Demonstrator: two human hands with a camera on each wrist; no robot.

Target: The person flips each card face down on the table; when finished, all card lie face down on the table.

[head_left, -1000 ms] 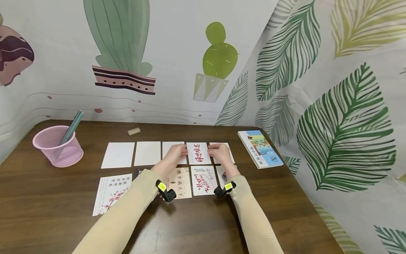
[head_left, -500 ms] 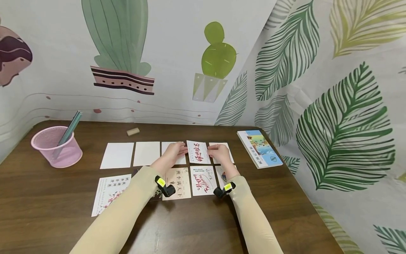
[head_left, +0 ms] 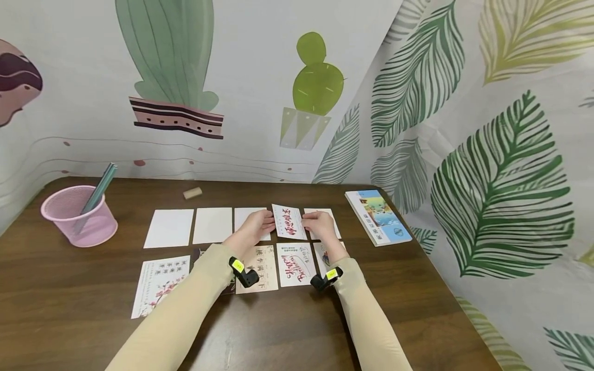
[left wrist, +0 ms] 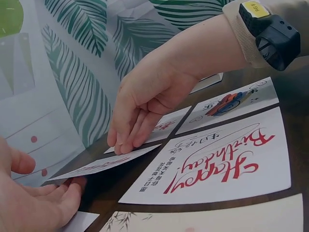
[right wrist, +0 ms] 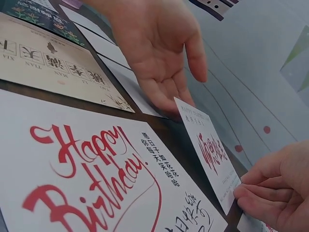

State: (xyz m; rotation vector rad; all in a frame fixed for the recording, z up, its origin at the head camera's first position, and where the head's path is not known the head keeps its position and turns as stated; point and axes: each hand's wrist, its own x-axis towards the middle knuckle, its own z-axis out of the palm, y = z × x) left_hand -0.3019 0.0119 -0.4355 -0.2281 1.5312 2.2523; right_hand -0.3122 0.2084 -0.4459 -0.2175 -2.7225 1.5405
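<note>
A white card with red handwritten-style characters (head_left: 289, 222) is tilted in the upper row, its left edge raised off the table. My right hand (head_left: 322, 226) pinches its right edge between thumb and fingers. At its left edge, the fingertips of my left hand (left wrist: 41, 200) lie under the card, with the thumb held apart above. Right below is a "Happy Birthday" card (right wrist: 96, 164), flat on the table. A beige card (head_left: 262, 268) lies left of that, and a card with a coloured drawing (left wrist: 231, 104) lies to its right, partly behind my right wrist in the head view.
Blank white cards (head_left: 169, 228) continue the upper row leftward. A blossom card (head_left: 160, 283) lies front left, near my left sleeve. A pink mesh cup (head_left: 79, 216) with pencils, an eraser (head_left: 192, 193) and a blue-covered pad (head_left: 380, 216) stand around the dark table (head_left: 260, 340).
The red-lettered card has gone from lying flat to tilted, its left edge lifted. Both hands have stayed at its sides, and the head view has shifted slightly.
</note>
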